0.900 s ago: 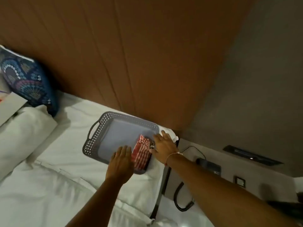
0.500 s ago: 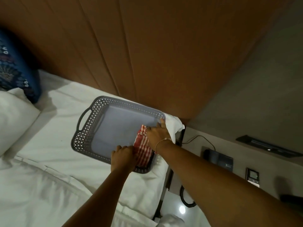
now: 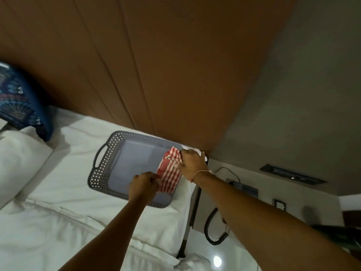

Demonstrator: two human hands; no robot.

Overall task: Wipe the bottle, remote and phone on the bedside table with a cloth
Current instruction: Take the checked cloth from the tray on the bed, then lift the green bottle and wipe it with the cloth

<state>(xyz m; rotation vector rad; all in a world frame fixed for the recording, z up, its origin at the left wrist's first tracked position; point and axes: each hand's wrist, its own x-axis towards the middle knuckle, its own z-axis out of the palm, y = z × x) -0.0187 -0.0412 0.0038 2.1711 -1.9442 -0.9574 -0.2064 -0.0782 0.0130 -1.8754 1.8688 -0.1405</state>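
Observation:
A red-and-white striped cloth (image 3: pixel 168 173) lies at the right end of a grey perforated tray (image 3: pixel 103 165) on the white bed. My left hand (image 3: pixel 143 184) pinches the cloth's near edge. My right hand (image 3: pixel 192 163) grips its far edge, bunching it upward. To the right, behind my right forearm, a dark desk phone (image 3: pixel 245 189) sits on the bedside table (image 3: pixel 263 180), its coiled cord (image 3: pixel 213 231) hanging down the side. No bottle or remote can be made out.
A wooden headboard wall (image 3: pixel 156 75) rises behind the tray. A blue patterned cushion (image 3: pixel 19 106) and a white pillow (image 3: pixel 17 163) lie at left. A small wall switch panel (image 3: pixel 280 205) and a dark slot fitting (image 3: pixel 293 174) are at right.
Both hands went from resting flat by the cloth to closing on it. The right hand has lifted and bunched the far edge; the view shifted slightly.

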